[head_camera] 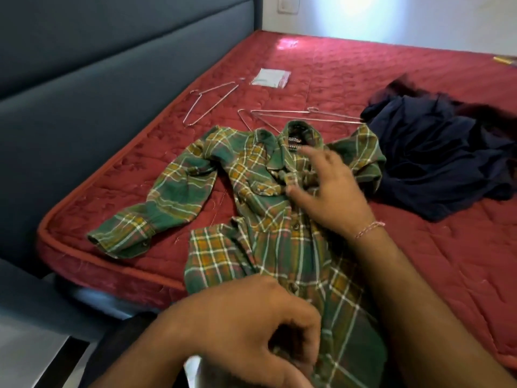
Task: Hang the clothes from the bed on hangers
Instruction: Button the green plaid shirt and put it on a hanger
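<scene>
A green and yellow plaid shirt [251, 197] lies spread face up on the red mattress [419, 247], collar toward the far side. My right hand [327, 186] rests on the shirt's chest just below the collar, fingers spread and relaxed. My left hand [251, 326] grips the shirt's lower front near the hem, at the mattress's near edge. A wire hanger [208, 103] lies beyond the shirt's left sleeve. Further wire hangers [302, 117] lie just past the collar. A pile of dark navy clothes [436, 158] sits to the right of the shirt.
A grey padded headboard [98, 79] runs along the mattress's left side. A small clear plastic packet [270, 78] lies beyond the hangers. A white wall with a switch plate [289, 4] stands at the far end. Red quilted mattress shows at the right.
</scene>
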`<action>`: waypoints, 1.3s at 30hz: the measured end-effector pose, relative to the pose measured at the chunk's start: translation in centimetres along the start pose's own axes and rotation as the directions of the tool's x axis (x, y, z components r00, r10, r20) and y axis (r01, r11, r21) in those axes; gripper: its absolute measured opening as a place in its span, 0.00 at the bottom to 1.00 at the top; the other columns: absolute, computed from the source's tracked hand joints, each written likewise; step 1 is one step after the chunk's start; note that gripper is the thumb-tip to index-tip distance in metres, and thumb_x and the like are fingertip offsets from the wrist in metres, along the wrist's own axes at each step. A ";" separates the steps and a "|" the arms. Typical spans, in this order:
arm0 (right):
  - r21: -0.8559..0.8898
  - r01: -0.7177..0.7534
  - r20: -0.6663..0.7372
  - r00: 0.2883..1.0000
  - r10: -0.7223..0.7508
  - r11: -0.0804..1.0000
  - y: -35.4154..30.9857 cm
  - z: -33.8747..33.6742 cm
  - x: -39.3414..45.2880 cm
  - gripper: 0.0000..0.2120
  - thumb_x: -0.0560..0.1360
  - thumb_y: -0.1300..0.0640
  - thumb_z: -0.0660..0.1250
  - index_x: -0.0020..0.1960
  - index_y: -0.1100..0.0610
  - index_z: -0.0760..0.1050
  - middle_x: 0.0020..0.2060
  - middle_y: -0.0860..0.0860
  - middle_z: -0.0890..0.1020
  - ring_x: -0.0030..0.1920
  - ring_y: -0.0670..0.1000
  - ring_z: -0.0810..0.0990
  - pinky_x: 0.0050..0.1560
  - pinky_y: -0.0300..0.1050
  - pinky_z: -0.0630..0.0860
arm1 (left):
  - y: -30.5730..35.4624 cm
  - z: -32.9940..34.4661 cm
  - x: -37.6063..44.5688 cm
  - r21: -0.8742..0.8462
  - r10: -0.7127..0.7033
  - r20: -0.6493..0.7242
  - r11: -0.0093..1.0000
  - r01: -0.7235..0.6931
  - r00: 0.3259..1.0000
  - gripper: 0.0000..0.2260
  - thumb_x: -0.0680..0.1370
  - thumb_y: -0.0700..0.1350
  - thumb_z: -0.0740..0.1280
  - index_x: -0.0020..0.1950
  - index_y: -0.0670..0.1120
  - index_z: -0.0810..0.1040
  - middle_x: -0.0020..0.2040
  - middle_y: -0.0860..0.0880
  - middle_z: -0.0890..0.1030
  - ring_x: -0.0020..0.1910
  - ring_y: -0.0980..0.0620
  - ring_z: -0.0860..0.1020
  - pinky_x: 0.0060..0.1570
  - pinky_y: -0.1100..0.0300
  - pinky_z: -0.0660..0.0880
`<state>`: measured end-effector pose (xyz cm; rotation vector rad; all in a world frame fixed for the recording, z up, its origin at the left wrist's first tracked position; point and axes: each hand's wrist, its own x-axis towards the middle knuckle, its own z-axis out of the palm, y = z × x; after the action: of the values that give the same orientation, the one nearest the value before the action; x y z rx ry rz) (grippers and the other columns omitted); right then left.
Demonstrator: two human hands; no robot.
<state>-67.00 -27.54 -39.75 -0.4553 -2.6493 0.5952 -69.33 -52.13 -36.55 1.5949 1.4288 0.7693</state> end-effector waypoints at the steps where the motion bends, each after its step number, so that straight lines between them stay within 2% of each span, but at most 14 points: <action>1: -0.027 0.007 0.103 0.995 -0.004 1.000 0.2 0.7 0.1 0.23 0.77 0.45 0.69 0.70 0.48 0.73 0.62 0.53 0.79 0.63 0.55 0.77 0.64 0.50 0.74 | 0.4 -1.3 0.2 -0.088 -0.015 -0.030 0.996 0.012 0.999 0.06 0.75 0.41 0.78 0.49 0.46 0.83 0.46 0.49 0.87 0.40 0.63 0.82 0.44 0.63 0.80; 3: -0.038 0.046 0.215 0.976 -0.037 0.998 0.6 2.2 -1.2 0.17 0.76 0.44 0.64 0.61 0.49 0.79 0.52 0.49 0.83 0.54 0.53 0.82 0.54 0.48 0.78 | 0.1 -3.8 1.4 -0.124 -0.063 -0.236 0.992 0.034 0.970 0.04 0.75 0.44 0.77 0.47 0.48 0.83 0.46 0.50 0.87 0.41 0.58 0.84 0.42 0.61 0.82; 6: 0.001 0.047 0.142 0.989 -0.047 0.999 0.4 1.8 -2.0 0.09 0.75 0.46 0.66 0.48 0.51 0.78 0.36 0.43 0.78 0.37 0.47 0.77 0.37 0.46 0.71 | -3.2 -10.1 6.5 0.196 -0.010 -0.525 0.972 0.132 0.851 0.10 0.78 0.51 0.72 0.56 0.49 0.83 0.51 0.52 0.86 0.50 0.54 0.83 0.50 0.55 0.80; 9: 0.037 -0.016 0.165 0.986 0.010 0.999 0.3 0.9 -2.0 0.13 0.72 0.43 0.64 0.39 0.53 0.75 0.29 0.48 0.79 0.31 0.46 0.77 0.35 0.52 0.76 | -7.7 -14.8 11.1 0.526 -0.086 -0.473 0.771 0.359 0.877 0.20 0.79 0.60 0.70 0.68 0.54 0.77 0.64 0.54 0.80 0.62 0.54 0.79 0.61 0.50 0.77; 11: 0.121 -0.086 0.106 0.992 0.073 0.989 0.3 0.7 -1.4 0.15 0.75 0.40 0.65 0.40 0.51 0.79 0.32 0.47 0.82 0.34 0.45 0.80 0.38 0.52 0.79 | -10.2 -15.2 12.5 0.683 -0.176 -0.448 0.565 0.463 0.876 0.21 0.79 0.62 0.68 0.66 0.53 0.77 0.62 0.52 0.79 0.60 0.51 0.79 0.58 0.50 0.77; 13: 0.194 -0.104 -0.069 0.990 0.119 0.976 0.7 0.7 0.4 0.10 0.77 0.45 0.69 0.41 0.50 0.80 0.34 0.46 0.82 0.37 0.44 0.80 0.41 0.51 0.79 | -10.7 -14.3 13.0 0.721 -0.121 -0.488 0.503 0.477 0.864 0.14 0.79 0.61 0.68 0.55 0.52 0.81 0.51 0.52 0.81 0.51 0.51 0.80 0.49 0.52 0.77; 16: 0.088 -0.072 -0.246 0.965 0.092 0.994 2.0 1.5 4.8 0.02 0.75 0.53 0.72 0.46 0.51 0.80 0.49 0.48 0.80 0.54 0.50 0.78 0.57 0.51 0.76 | -9.6 -14.0 13.8 0.652 -0.211 -0.409 0.613 0.446 0.888 0.15 0.79 0.52 0.68 0.36 0.46 0.76 0.32 0.49 0.76 0.31 0.50 0.74 0.35 0.55 0.70; 19: -0.032 -0.207 -0.201 0.960 0.196 0.978 4.5 3.8 8.0 0.12 0.74 0.53 0.74 0.57 0.53 0.83 0.71 0.58 0.71 0.72 0.61 0.67 0.72 0.52 0.64 | -8.6 -15.5 13.7 0.507 -0.376 -0.223 0.743 0.436 0.899 0.17 0.79 0.46 0.68 0.31 0.43 0.73 0.27 0.48 0.73 0.26 0.48 0.71 0.31 0.54 0.70; 22: 0.002 -0.348 -0.174 0.923 0.343 0.938 6.4 5.7 7.9 0.20 0.74 0.53 0.73 0.65 0.53 0.81 0.76 0.61 0.67 0.73 0.65 0.65 0.73 0.54 0.65 | -8.8 -18.8 14.2 0.247 -0.320 -0.377 0.869 0.428 0.869 0.11 0.82 0.42 0.65 0.43 0.42 0.82 0.35 0.47 0.85 0.30 0.49 0.82 0.32 0.55 0.78; 24: 0.006 -0.353 -0.189 0.919 0.347 0.936 7.1 6.2 7.7 0.21 0.75 0.53 0.71 0.68 0.54 0.79 0.70 0.57 0.75 0.67 0.63 0.71 0.70 0.54 0.68 | -10.6 -21.7 15.5 0.310 -0.096 -0.713 0.845 0.435 0.695 0.08 0.81 0.40 0.64 0.52 0.45 0.84 0.48 0.48 0.86 0.45 0.49 0.85 0.45 0.56 0.80; 26: 0.026 -0.338 -0.233 0.913 0.335 0.941 7.3 6.3 7.7 0.22 0.75 0.54 0.71 0.68 0.56 0.78 0.66 0.55 0.78 0.64 0.60 0.73 0.69 0.53 0.69 | -13.0 -24.3 16.6 0.411 -0.021 -0.785 0.731 0.545 0.619 0.12 0.79 0.37 0.64 0.60 0.48 0.82 0.58 0.48 0.81 0.56 0.47 0.81 0.56 0.54 0.77; 30: 0.109 -0.306 -0.317 0.891 0.325 0.946 7.5 6.5 7.3 0.23 0.73 0.59 0.72 0.68 0.58 0.78 0.65 0.55 0.77 0.66 0.57 0.73 0.71 0.51 0.69 | -16.5 -27.7 16.4 0.496 -0.249 -0.784 0.300 0.815 0.569 0.18 0.82 0.42 0.60 0.72 0.51 0.72 0.67 0.42 0.70 0.60 0.37 0.78 0.54 0.42 0.79; 35: 0.136 -0.243 -0.353 0.894 0.276 0.960 7.5 6.6 7.6 0.26 0.72 0.66 0.69 0.70 0.58 0.76 0.70 0.54 0.72 0.71 0.54 0.69 0.73 0.42 0.62 | -18.7 -29.6 15.3 0.630 -0.169 -0.749 0.115 0.768 0.641 0.15 0.81 0.50 0.66 0.69 0.54 0.78 0.68 0.46 0.71 0.67 0.44 0.70 0.63 0.38 0.74; 39: 0.150 -0.217 -0.375 0.890 0.259 0.965 7.5 6.3 7.4 0.29 0.70 0.69 0.67 0.71 0.58 0.76 0.68 0.52 0.75 0.69 0.54 0.71 0.73 0.44 0.64 | -19.4 -30.2 14.9 0.702 -0.165 -0.640 0.271 0.658 0.750 0.25 0.82 0.50 0.66 0.78 0.57 0.64 0.81 0.47 0.61 0.76 0.44 0.65 0.70 0.38 0.69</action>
<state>-74.48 -20.38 -46.33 -0.7882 -2.1857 0.6354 -102.25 -31.93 -41.16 1.6091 2.8580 -0.1359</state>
